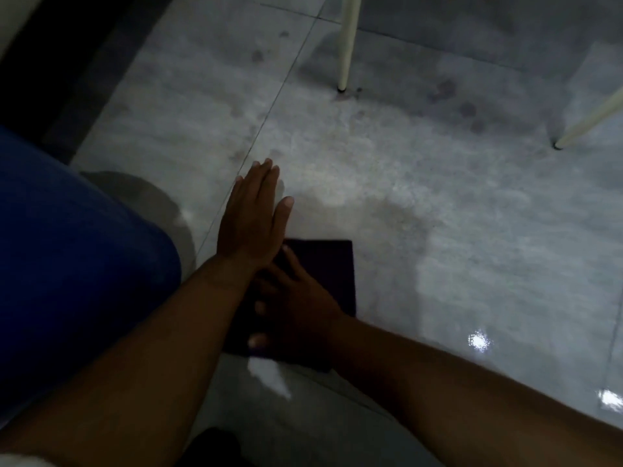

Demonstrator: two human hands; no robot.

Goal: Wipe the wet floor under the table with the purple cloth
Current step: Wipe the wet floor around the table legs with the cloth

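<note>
Down on the pale tiled floor (421, 203), the purple cloth (323, 274) lies folded into a dark flat rectangle near the lower middle of the view, close to a grout line. The right hand (296, 315) rests palm-down on top of it, fingers spread and flattened against the fabric, pressing rather than gripping. The left hand (253, 220) reaches forward across the right wrist, its fingers straight, held together and released, grasping nothing; its heel sits at the cloth's far left corner while the fingertips extend over bare tile. The floor shines with a wet gloss and bright glints at the lower right, and darker smudges dot the tile farther off. Two cream table legs (347, 45) stand beyond, well apart from the cloth. A blue-clad knee (67, 257) fills the left side.
</note>
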